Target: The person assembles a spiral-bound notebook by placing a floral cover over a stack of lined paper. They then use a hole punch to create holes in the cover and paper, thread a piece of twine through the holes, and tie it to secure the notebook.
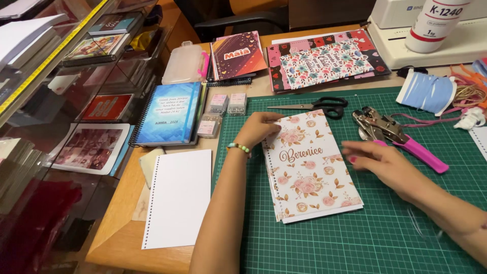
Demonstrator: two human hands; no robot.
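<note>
Green cutting mat [385, 228] nearest. Your left hand [259, 128] pinches floral notebook stack [309, 170] at top-left corner, frame centre; right hand [378, 160] hovers open at right edge. Light, bendy, loose sheets likely slide; hold by punched edge.

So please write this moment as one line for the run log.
left hand: grip on top corner of floral-cover punched page stack | right hand: open, blurred, at stack's right edge | surface: green cutting mat

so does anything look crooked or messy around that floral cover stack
Slightly. The floral cover stack lies tilted against the green cutting mat's grid lines, and the sheets beneath stick out unevenly along its bottom edge. Nothing looks spilled or damaged.
</note>
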